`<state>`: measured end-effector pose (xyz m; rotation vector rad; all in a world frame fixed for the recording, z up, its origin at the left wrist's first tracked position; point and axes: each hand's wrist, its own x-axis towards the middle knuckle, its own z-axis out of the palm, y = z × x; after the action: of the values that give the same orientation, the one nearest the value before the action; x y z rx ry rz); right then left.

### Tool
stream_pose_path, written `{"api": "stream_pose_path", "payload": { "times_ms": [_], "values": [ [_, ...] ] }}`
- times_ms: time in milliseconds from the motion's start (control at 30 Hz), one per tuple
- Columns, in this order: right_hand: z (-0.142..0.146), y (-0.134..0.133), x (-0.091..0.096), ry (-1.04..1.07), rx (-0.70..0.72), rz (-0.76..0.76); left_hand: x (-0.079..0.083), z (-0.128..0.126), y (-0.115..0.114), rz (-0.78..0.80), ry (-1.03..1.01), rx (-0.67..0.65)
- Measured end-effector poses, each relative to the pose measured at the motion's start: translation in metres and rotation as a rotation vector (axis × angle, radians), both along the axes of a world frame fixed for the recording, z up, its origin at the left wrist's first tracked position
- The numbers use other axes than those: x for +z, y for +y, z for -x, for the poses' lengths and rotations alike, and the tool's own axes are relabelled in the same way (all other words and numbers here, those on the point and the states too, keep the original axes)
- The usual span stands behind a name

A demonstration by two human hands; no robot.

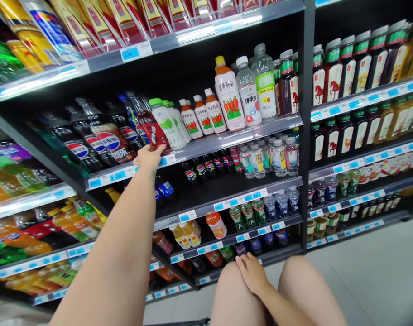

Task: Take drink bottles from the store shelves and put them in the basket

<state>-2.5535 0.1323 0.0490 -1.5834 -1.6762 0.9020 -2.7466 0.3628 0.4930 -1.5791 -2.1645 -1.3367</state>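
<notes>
My left hand (151,157) reaches out to the upper shelf, its fingers closed at the base of a dark bottle with a red label (155,129). That bottle leans to the left. Right beside it stands a row of white bottles with green caps (166,123). On its other side are large dark cola bottles (106,136), several of them tilted. My right hand (253,274) lies on my knee, fingers stretched over it and holding nothing.
A shelf edge with price tags (206,149) runs just under my left hand. Carrot-label bottles (230,99) stand farther right. Below are small bottles (259,160) on a lower shelf. A dark upright post (307,136) divides the shelving, and pale floor tiles (372,271) show at lower right.
</notes>
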Motion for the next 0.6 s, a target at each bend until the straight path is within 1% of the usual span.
{"api": "stream_pose_path", "payload": {
  "times_ms": [67,100,133,167,200,233,267,333,367,400,433,467,500,533,567,600],
  "values": [
    [-0.001,0.001,0.001,-0.008,-0.005,0.019,-0.011,-0.007,-0.009,-0.122,0.069,0.051],
    [-0.001,0.001,0.001,-0.01,-0.008,0.029,-0.022,-0.009,-0.016,-0.217,0.108,0.077],
    [-0.002,0.002,0.001,-0.01,-0.011,0.038,-0.036,-0.01,-0.025,-0.32,0.15,0.087],
    [-0.003,0.002,0.001,-0.006,-0.01,0.045,-0.056,-0.011,-0.037,-0.414,0.183,0.084],
    [-0.004,0.002,0.001,-0.002,-0.009,0.049,-0.081,-0.009,-0.052,-0.46,0.231,0.033],
    [-0.005,0.002,0.0,0.001,-0.007,0.051,-0.111,-0.006,-0.069,-0.46,0.277,-0.038],
    [-0.007,0.002,-0.002,0.0,-0.004,0.05,-0.146,-0.001,-0.089,-0.401,0.312,-0.113],
    [-0.01,0.001,-0.006,-0.016,0.005,0.052,-0.227,0.015,-0.135,-0.188,0.313,-0.278],
    [-0.011,0.0,-0.007,-0.029,0.011,0.056,-0.27,0.025,-0.16,-0.097,0.25,-0.336],
    [-0.013,0.0,-0.009,-0.042,0.016,0.066,-0.312,0.037,-0.186,-0.027,0.149,-0.362],
    [-0.015,-0.001,-0.009,-0.053,0.022,0.079,-0.351,0.05,-0.214,0.025,0.05,-0.347],
    [-0.017,-0.002,-0.009,-0.062,0.029,0.088,-0.384,0.062,-0.243,0.094,-0.021,-0.321],
    [-0.018,-0.003,-0.009,-0.072,0.038,0.089,-0.411,0.074,-0.272,0.174,-0.076,-0.29],
    [-0.019,-0.004,-0.008,-0.083,0.049,0.082,-0.43,0.084,-0.301,0.242,-0.138,-0.23],
    [-0.02,-0.005,-0.007,-0.095,0.058,0.069,-0.441,0.092,-0.329,0.307,-0.209,-0.161],
    [-0.021,-0.006,-0.006,-0.107,0.069,0.053,-0.444,0.099,-0.355,0.408,-0.303,-0.139]
  ]
}}
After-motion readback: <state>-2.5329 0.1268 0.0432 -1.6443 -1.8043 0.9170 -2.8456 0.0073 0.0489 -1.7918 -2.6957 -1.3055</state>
